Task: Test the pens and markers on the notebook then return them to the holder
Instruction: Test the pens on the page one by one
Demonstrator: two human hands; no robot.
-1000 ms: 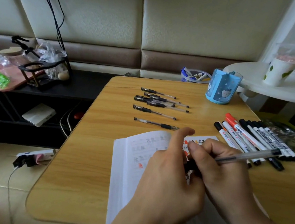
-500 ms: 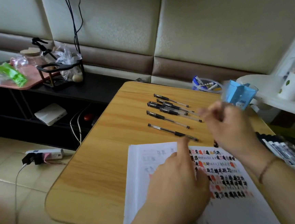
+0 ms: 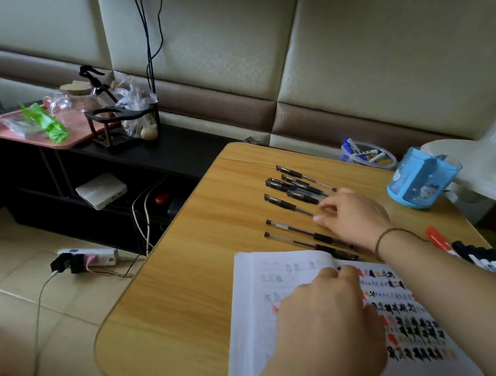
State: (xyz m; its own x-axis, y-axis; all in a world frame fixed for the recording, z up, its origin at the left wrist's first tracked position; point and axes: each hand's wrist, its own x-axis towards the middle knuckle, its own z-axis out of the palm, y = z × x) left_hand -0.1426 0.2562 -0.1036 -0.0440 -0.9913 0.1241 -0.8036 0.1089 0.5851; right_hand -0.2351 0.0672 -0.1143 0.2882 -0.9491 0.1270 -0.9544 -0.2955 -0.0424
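here the right hand point(image 3: 353, 219) reaches out over the row of black pens point(image 3: 294, 204) lying on the wooden table point(image 3: 172, 299), its fingers loosely curled with the fingertips point(image 3: 318, 218) right at the tip end of one pen in the middle of the row. whether they have pinched that pen or are only touching it, i cannot tell; the hand covers the contact. the left hand point(image 3: 327, 319) lies on the open notebook point(image 3: 252, 322), fingers bent down against the page, pressing it flat rather than gripping anything.

the pens lie side by side, roughly parallel, caps pointing away to the left, and the nearest one lies just beside the notebook's top edge. the markers point(image 3: 484, 260) sit in a row at the right edge of the table, partly hidden by the right forearm. the blue holder point(image 3: 420, 180) stands near the far right corner, well apart from the pens.

these pens look light, stiff and smooth-barrelled, so one would likely roll or skid if nudged sideways. the darker grip section near the tip seems the surest place to pinch, thumb on one side and a finger on the other. the neighbours lie close, so a narrow pinch from above looks safer than a sweep.
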